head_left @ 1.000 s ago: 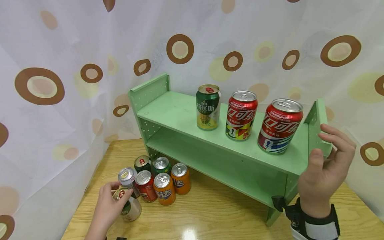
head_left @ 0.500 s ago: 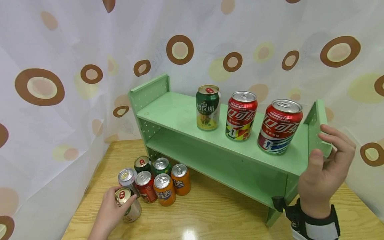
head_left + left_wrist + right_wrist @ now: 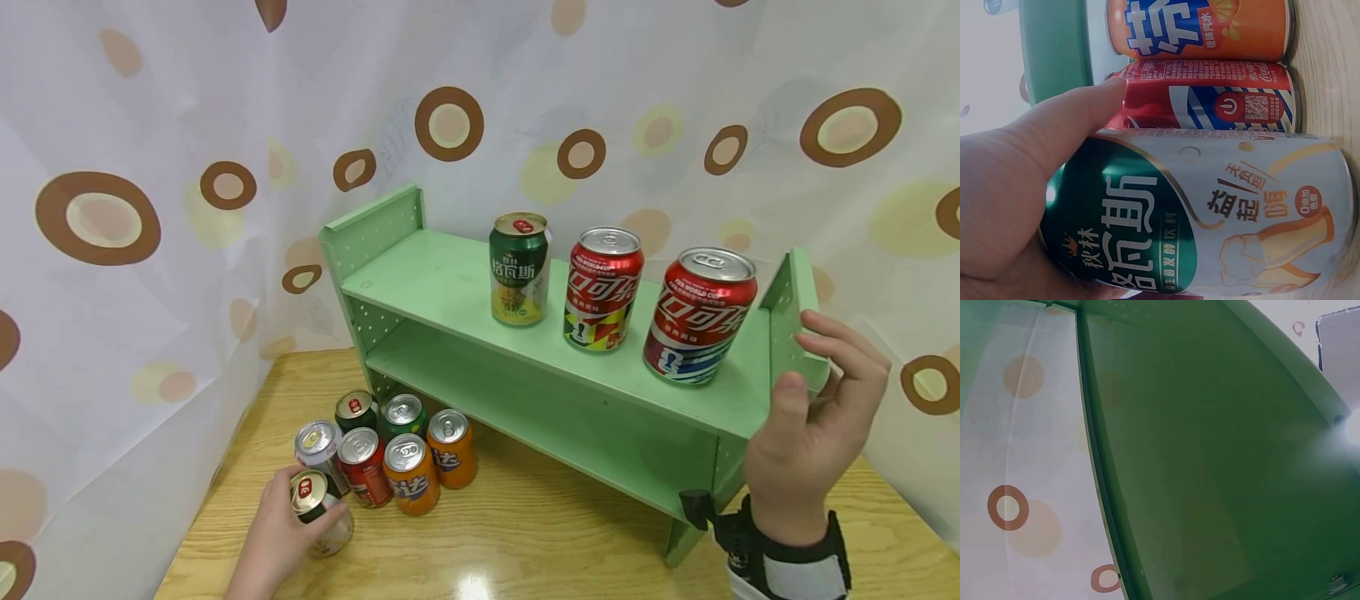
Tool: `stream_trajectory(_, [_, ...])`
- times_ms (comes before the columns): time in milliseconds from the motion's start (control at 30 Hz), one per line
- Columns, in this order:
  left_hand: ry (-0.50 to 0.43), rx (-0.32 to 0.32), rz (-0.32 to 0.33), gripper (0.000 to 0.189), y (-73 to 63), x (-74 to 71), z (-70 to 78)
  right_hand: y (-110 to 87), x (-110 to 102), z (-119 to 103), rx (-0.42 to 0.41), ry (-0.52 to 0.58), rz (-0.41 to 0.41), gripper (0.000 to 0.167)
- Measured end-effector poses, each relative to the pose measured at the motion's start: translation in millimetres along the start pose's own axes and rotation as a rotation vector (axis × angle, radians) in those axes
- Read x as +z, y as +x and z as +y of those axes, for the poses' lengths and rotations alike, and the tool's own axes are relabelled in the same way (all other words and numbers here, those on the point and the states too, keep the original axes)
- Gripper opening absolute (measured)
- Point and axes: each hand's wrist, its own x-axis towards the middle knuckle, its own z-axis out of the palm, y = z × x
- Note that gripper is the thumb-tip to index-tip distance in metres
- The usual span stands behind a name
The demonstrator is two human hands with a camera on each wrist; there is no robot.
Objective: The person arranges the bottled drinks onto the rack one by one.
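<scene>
My left hand [image 3: 277,529] holds a kvass can [image 3: 330,533], green above and whitish below, that stands on the wooden table. Thumb and fingers wrap its upper part, under the gold lid. The left wrist view shows the can's label [image 3: 1272,187] and my thumb lying along its side. Behind it are a silver can [image 3: 317,439], a red can [image 3: 365,477] and two orange soda cans [image 3: 411,483]. My right hand [image 3: 813,421] rests at the front corner of the green shelf's right end panel [image 3: 805,292], its fingers loosely extended.
On the green shelf's top board [image 3: 442,275] stand a kvass can [image 3: 519,279] and two red cola cans [image 3: 603,292]. Two green cans [image 3: 356,410] sit near the shelf's left foot. A patterned white sheet [image 3: 300,100] hangs behind and along the left.
My left thumb has slid from the can's rim down to its side, and the hand has shifted slightly right and lower around it. The right hand and shelf look unchanged.
</scene>
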Motion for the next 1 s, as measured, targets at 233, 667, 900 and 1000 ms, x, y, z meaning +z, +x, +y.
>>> stream_trajectory(233, [-0.003,-0.003,-0.003,0.084,0.7,0.8,-2.8,-0.1,-0.5,0.0,0.0,0.001,-0.005,0.04])
stream_trajectory(667, [-0.02,0.003,0.016,0.087,-2.8,1.0,-4.6,-1.0,-1.2,0.4,0.005,0.012,-0.004,0.039])
stream_trajectory(900, [-0.015,-0.01,0.027,0.088,-4.0,2.3,-8.3,-0.2,-0.5,0.1,0.009,0.011,-0.006,0.037])
stream_trajectory(1000, [-0.019,-0.023,0.029,0.087,-4.2,2.7,-9.5,-0.3,-0.3,-0.1,0.007,0.005,-0.008,0.037])
